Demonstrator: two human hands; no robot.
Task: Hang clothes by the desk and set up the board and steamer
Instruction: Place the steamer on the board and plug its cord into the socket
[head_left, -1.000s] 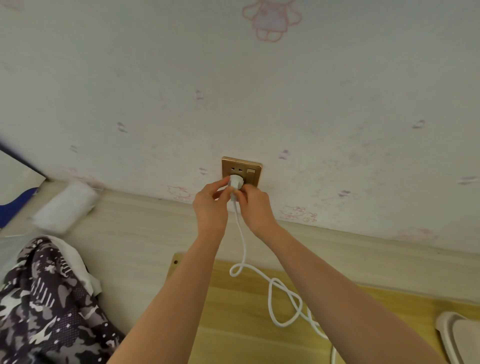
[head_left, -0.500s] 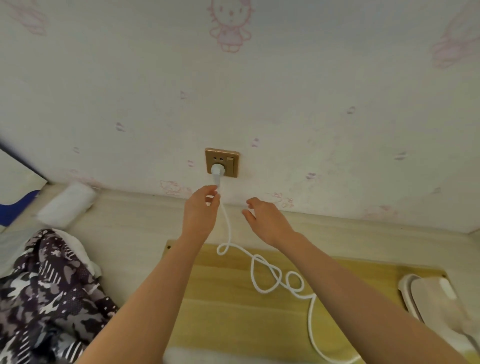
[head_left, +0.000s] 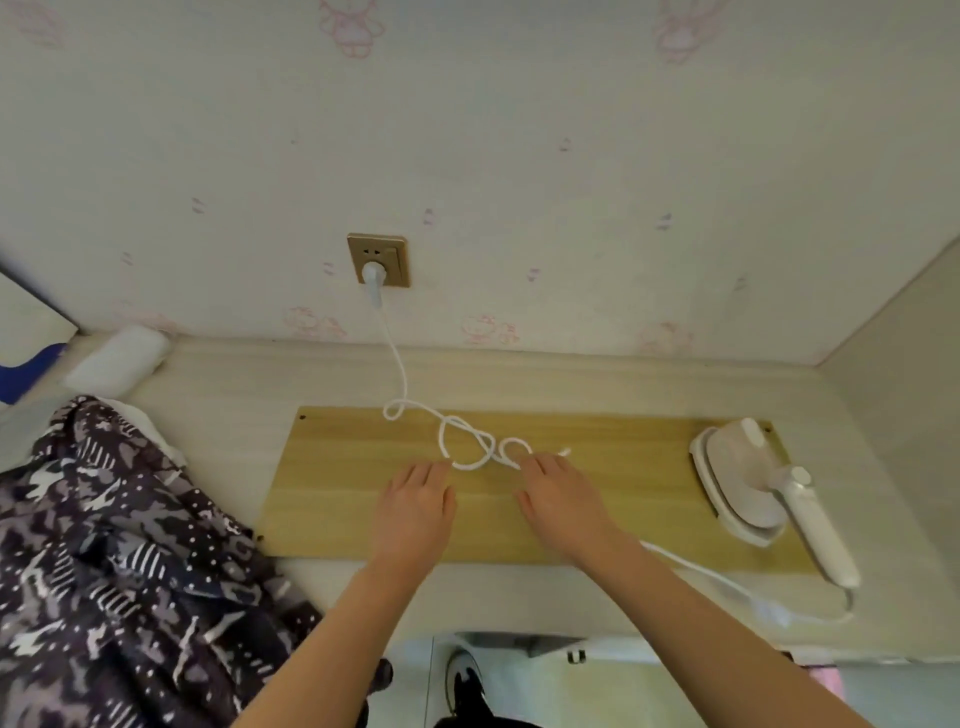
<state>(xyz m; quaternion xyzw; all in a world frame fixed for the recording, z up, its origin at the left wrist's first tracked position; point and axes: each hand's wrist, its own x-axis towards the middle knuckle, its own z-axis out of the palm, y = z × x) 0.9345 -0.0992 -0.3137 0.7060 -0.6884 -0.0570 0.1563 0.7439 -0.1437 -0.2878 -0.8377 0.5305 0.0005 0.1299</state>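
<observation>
A wooden board (head_left: 337, 488) lies flat on the pale desk (head_left: 234, 384) against the wall. A white handheld steamer (head_left: 748, 483) rests on the board's right end. Its white cord (head_left: 467, 441) runs in loose loops across the board up to a white plug (head_left: 373, 278) seated in the gold wall socket (head_left: 392, 260). My left hand (head_left: 415, 506) hovers palm down over the board, fingers relaxed, just short of the cord loops. My right hand (head_left: 558, 496) is beside it, its fingertips at the cord; whether they touch it I cannot tell.
A dark patterned garment (head_left: 114, 561) is heaped on the desk's left side. A white folded cloth (head_left: 122, 358) lies at the back left by the wall. A side wall panel (head_left: 904, 374) closes the desk on the right. Shoes (head_left: 467, 680) show below the desk's front edge.
Both hands let go of the plug, left it in the socket and drew back down to the cord loops on the board. The view pulled back, bringing the whole steamer into sight.
</observation>
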